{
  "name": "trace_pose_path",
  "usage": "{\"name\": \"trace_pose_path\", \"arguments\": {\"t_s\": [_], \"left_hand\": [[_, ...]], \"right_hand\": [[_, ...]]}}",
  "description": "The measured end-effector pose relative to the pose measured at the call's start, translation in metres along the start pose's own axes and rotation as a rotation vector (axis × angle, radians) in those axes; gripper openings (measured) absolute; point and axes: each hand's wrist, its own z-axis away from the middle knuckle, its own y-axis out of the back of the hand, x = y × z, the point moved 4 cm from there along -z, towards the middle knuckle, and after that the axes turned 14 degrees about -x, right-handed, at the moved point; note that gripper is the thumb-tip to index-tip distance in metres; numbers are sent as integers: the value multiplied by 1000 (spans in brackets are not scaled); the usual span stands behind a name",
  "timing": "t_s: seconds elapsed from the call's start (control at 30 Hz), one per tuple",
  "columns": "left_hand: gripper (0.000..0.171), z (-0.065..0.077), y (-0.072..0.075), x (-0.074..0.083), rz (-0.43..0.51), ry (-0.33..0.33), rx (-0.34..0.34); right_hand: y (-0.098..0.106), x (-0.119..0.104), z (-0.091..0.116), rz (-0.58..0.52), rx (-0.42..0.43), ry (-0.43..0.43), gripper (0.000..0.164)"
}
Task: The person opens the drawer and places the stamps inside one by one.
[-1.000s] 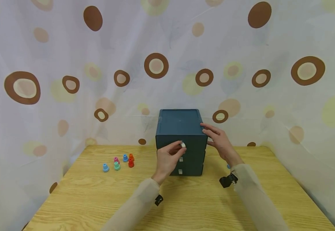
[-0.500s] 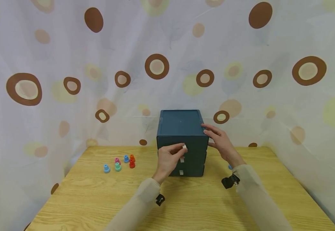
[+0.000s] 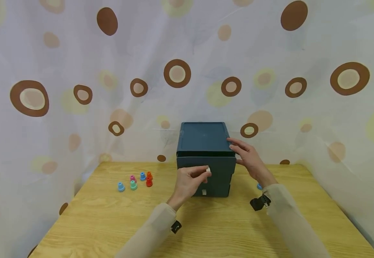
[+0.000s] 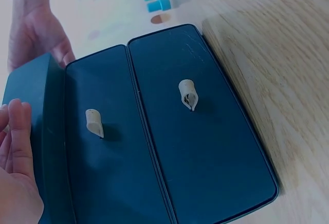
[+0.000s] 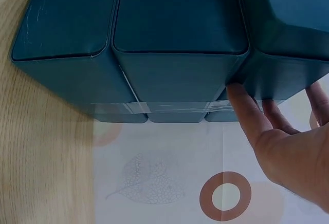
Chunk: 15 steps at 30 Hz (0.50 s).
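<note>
A dark blue drawer cabinet [image 3: 204, 138] stands at the back of the table. Its top drawer [image 3: 222, 166] sits slightly out, leaving a dark gap under the cabinet top. My left hand [image 3: 187, 182] pinches that drawer's small white pull tab [image 3: 208, 169]. In the left wrist view two lower drawers are closed, each with a cream loop tab [image 4: 188, 94]; the top tab is out of sight there. My right hand [image 3: 251, 161] rests against the cabinet's right side near the top edge. In the right wrist view its extended fingers [image 5: 249, 113] touch the side wall.
Several small coloured plug-shaped pieces [image 3: 133, 185] stand on the wooden table [image 3: 109, 215] to the left. A blue piece [image 3: 259, 186] is partly hidden behind the right forearm. A patterned curtain [image 3: 142, 118] hangs behind. Clear tape [image 5: 175, 107] runs along the cabinet's side.
The top drawer has slid a little out toward me, drawn by my left hand on its tab. My right hand keeps its place on the cabinet's side.
</note>
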Motion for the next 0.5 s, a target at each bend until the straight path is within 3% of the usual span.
{"name": "trace_pose_path", "arguments": {"t_s": [0.27, 0.5], "left_hand": [[26, 8, -5, 12, -76, -150, -42], [24, 16, -4, 15, -103, -180, -44]], "right_hand": [[2, 0, 2, 11, 0, 3, 59], [-1, 0, 0, 19, -7, 0, 58]]}}
